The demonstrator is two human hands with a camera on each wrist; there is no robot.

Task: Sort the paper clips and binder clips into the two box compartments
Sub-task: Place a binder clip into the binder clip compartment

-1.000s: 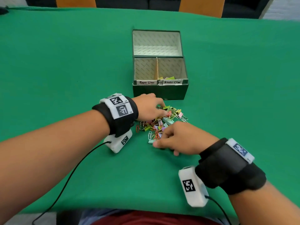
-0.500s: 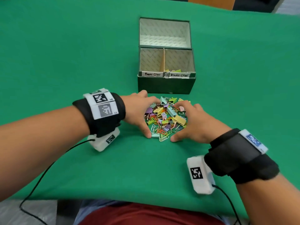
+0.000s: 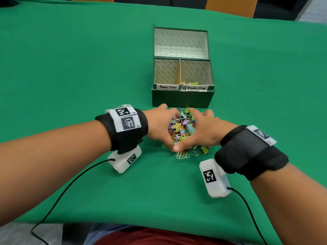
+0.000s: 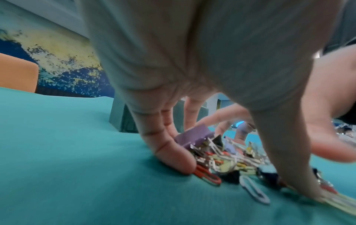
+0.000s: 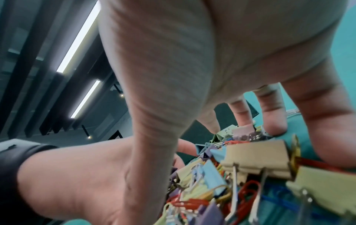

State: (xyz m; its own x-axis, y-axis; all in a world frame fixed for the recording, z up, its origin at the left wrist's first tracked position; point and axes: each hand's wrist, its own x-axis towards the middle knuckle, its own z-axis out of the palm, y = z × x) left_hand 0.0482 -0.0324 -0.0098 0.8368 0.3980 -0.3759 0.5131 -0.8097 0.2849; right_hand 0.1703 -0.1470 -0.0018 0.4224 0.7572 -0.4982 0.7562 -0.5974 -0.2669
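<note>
A mixed pile of coloured paper clips and binder clips (image 3: 182, 128) lies on the green cloth just in front of the dark green box (image 3: 182, 98). My left hand (image 3: 159, 124) and right hand (image 3: 203, 131) cup the pile from both sides, thumbs meeting at its near edge and fingertips on the cloth. Neither hand holds a clip. The box's left compartment (image 3: 166, 73) is labelled Paper Clips; the right compartment (image 3: 196, 73), labelled Binder Clips, holds a few binder clips (image 3: 192, 83). In the left wrist view my left hand's fingers (image 4: 173, 158) press against a purple binder clip (image 4: 194, 137).
The box lid (image 3: 180, 43) stands open behind the compartments. A few paper clips (image 3: 182, 155) and a green binder clip (image 3: 204, 149) lie just outside my hands. Cables trail from both wrist cameras toward the table's near edge. Orange chair backs (image 3: 230, 6) stand beyond the far edge.
Both hands have moved from picking at the pile to encircling it. They have drawn closer until the thumbs meet, and the clips are bunched more tightly.
</note>
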